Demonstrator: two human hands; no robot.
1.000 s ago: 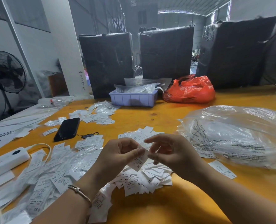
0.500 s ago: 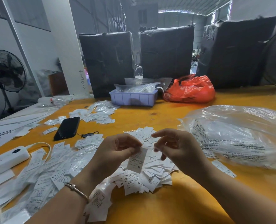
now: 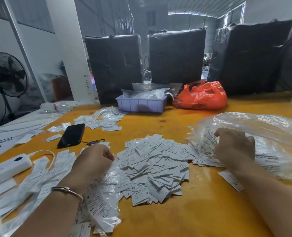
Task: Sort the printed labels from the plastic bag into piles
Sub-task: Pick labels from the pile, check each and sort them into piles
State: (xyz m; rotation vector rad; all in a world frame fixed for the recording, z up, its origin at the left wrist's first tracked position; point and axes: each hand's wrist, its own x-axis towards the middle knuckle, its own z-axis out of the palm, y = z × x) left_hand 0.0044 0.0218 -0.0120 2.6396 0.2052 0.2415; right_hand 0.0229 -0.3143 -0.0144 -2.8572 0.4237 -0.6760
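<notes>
**Right hand at the bag, left hand over the side pile**

The right hand [image 3: 234,149] lies on the near edge of the clear bag [image 3: 261,139], thumb up and fingers bent down into the crumpled film. It seems to be reaching for more labels, but whether it pinches the film, a label or nothing cannot be told. The bag slumps on the right of the bench [image 3: 201,211], mouth towards the worker, which puts its contents within an easy reach.

The left hand [image 3: 94,159] hovers with fingers curled in, over the left pile [image 3: 44,175]; whether anything is held in it cannot be told either. It looks placed to drop a label there.

Loose labels lie in a broad middle heap [image 3: 152,170] between the hands, some marked S, XS and XL. A smaller pile [image 3: 106,120] lies further back. Keeping piles apart lets each size go to its own spot.

A phone [image 3: 71,135] and a white power strip [image 3: 6,168] lie left, beside the piles.
</notes>
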